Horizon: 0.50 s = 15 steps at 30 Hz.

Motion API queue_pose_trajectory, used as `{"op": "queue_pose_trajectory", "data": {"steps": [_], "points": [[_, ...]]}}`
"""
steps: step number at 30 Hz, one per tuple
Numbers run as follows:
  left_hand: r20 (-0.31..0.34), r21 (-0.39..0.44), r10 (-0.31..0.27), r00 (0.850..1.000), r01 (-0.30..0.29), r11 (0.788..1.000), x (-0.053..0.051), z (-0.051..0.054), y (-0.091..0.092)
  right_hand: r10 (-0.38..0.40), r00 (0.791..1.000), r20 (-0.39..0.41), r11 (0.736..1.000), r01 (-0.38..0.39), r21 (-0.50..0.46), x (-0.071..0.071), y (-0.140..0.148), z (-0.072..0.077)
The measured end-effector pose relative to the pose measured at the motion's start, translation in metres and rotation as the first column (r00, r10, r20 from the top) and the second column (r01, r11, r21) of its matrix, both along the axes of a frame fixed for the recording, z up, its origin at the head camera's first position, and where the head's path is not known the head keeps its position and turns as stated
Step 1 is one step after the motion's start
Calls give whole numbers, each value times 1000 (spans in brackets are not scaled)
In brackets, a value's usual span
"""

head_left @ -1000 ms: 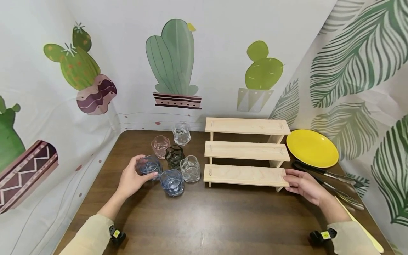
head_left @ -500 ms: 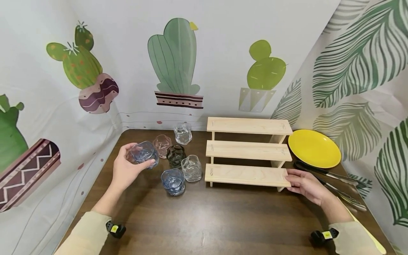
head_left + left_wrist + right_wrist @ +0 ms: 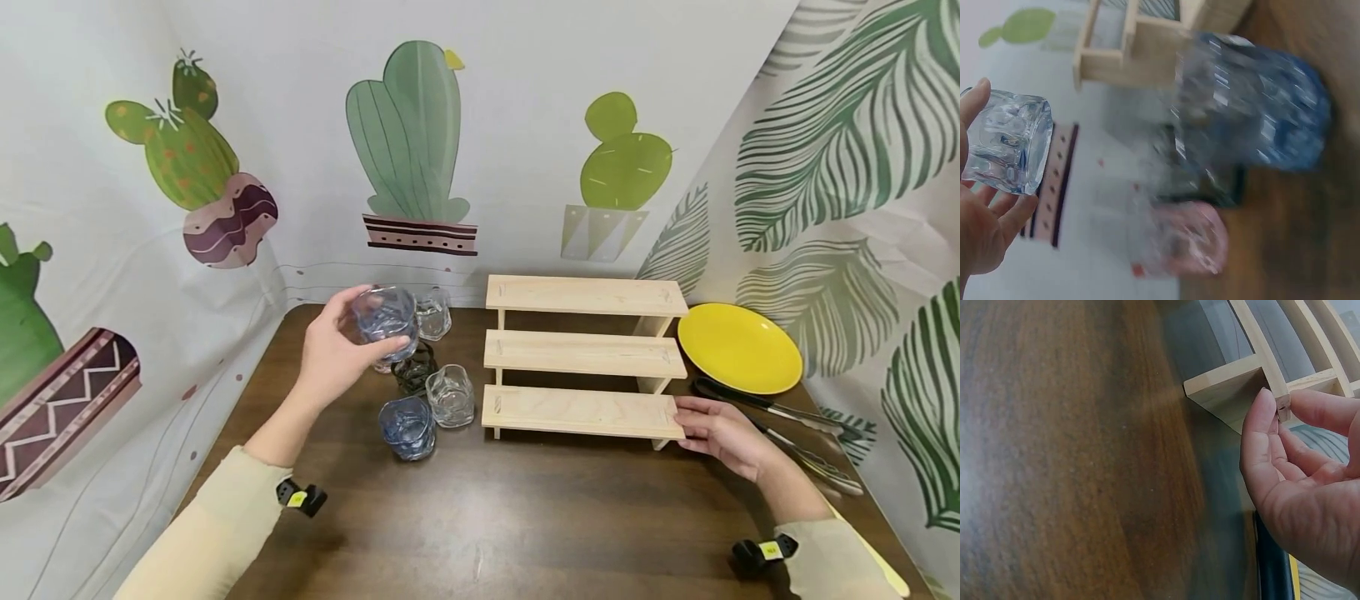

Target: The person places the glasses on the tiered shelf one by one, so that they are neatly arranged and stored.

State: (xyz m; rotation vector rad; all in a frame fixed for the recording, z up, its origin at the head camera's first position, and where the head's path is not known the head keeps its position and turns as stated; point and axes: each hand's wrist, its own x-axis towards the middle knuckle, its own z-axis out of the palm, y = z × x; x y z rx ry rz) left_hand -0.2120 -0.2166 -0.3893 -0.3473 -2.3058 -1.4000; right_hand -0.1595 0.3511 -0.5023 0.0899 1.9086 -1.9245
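My left hand [image 3: 333, 358] grips a blue glass [image 3: 386, 321] by its sides, lifted above the table. Beneath it, the pink glass [image 3: 1191, 240] is mostly hidden in the head view. Close by stand a dark grey glass [image 3: 412, 373], a clear glass [image 3: 450, 398], a second blue glass [image 3: 407, 431] and, at the back, another clear glass [image 3: 436, 315]. My right hand [image 3: 722, 437] pinches the right end of the lowest board on a three-tier wooden shelf [image 3: 581, 410]; the right wrist view shows thumb and fingertips at that board's end [image 3: 1282, 403].
A yellow plate [image 3: 738, 350] lies right of the shelf. Black-handled metal tongs [image 3: 813, 462] lie in front of it, with a long yellow utensil [image 3: 870, 546] near the right edge. A printed cloth [image 3: 517, 150] hangs behind the brown table [image 3: 480, 517].
My left hand has raised the blue glass off the table, then carried it back and to the right, over the pink glass. My right hand stays at the shelf's end.
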Motion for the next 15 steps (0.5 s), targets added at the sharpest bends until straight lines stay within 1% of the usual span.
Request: {"op": "queue_pose_trajectory", "data": {"steps": [5,8,12,15], "points": [[24,1,-82,996,82,997,-14,23,37,-13,1000,2,1000,13,-1,2,2,-1],[32,2,-129,991,129,992,-23,33,60,-10,1000,-5,1000,10,-7,3,2,-1],[62,19,-182,981,181,983,-34,40,91,-8,1000,-12,1000,8,-19,3,2,-1],[84,37,-217,973,214,976,-41,42,115,-4,1000,-13,999,3,-35,2,3,-2]]}}
